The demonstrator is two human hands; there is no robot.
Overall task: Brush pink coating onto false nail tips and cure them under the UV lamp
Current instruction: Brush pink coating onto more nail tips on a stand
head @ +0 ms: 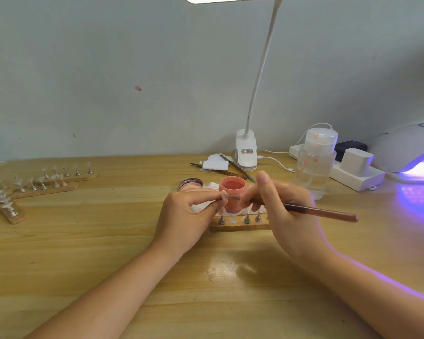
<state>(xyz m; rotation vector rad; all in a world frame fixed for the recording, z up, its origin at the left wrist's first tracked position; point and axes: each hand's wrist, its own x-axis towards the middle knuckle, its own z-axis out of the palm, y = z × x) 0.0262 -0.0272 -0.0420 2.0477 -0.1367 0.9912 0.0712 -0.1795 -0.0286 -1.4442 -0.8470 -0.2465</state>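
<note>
My left hand [189, 216] pinches a small nail tip [223, 196] on its metal stand, held up in front of the open pink jar [232, 189]. My right hand [287, 211] grips a brown brush [323, 212] like a pen, and the bristles touch the held nail tip. Below the hands lies a wooden holder strip [240, 225] with several metal stands; one slot is empty. The UV lamp [409, 152] glows purple at the far right.
Wooden strips with clear nail tips [44, 182] lie at the left. The jar's lid [191, 183], tweezers [238, 167] and white cards sit behind the jar. A clear pump bottle [315, 162], a clip desk lamp [246, 152] and a power strip [357, 174] stand at the back right.
</note>
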